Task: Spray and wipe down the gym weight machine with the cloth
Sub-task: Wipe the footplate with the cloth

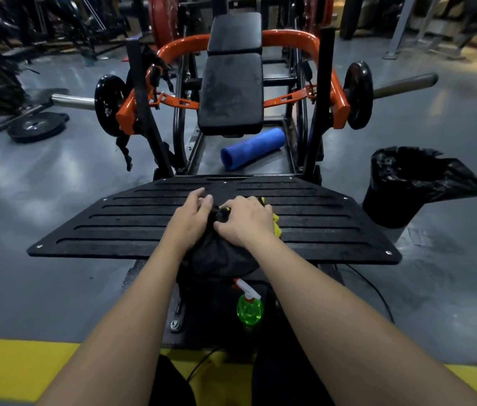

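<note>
Both hands meet on a dark, crumpled cloth (219,256) bunched on the near edge of the machine's (178,45) footplate (319,218). The plate is a flat black slab, matte and cut with long parallel grooves. The left hand (191,212) curls its fingers into the top of the bunch. The right hand (246,218) grips it from the other side, knuckles up. Yellow fabric (276,225) peeks out beside the right hand; whether it is part of the same cloth cannot be told.

Below the plate's near edge stands a spray bottle (249,309), round, clear green plastic with a white trigger head.

Beyond the plate, two black padded cushions (231,92), smooth and smeared, sit inside a curved orange tube frame. A blue foam roll (253,148) lies on the floor under them. A bin (392,200) lined with a glossy black bag stands right of the plate. A round weight plate (36,126) lies flat on the grey floor (70,186).
</note>
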The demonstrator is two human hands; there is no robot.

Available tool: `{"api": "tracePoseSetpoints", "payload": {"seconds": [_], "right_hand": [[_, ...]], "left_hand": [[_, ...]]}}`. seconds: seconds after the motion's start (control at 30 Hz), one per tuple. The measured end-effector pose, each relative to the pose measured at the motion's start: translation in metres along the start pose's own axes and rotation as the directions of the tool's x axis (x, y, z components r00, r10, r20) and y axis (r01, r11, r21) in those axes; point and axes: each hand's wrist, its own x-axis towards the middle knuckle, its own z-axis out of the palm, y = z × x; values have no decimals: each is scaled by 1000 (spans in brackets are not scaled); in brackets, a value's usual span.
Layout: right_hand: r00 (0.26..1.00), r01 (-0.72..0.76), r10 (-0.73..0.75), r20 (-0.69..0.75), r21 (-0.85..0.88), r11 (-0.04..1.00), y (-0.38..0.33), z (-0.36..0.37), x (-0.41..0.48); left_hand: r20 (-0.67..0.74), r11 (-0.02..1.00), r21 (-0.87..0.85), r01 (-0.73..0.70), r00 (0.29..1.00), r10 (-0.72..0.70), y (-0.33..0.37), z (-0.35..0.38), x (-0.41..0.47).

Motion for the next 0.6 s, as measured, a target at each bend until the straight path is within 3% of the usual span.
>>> {"api": "tracePoseSetpoints", "payload": {"seconds": [0.1, 0.27, 0.5, 0.6], "right_hand": [[1000, 11, -10, -17, 28, 1000, 7, -4, -12], [997, -71, 71, -27, -8, 997, 40, -25, -37], [911, -405, 402, -96, -23, 914, 126, -67, -74], [863, -500, 491, -120, -54, 865, 126, -70, -74]], "left_hand": [[78, 998, 45, 31, 996, -35, 3, 2, 2], [353, 867, 485, -111, 933, -77, -5, 13, 9], [349, 819, 558, -136, 934, -82, -6, 13, 5], [250, 820, 559, -124, 968, -24, 2, 11, -5]]}}
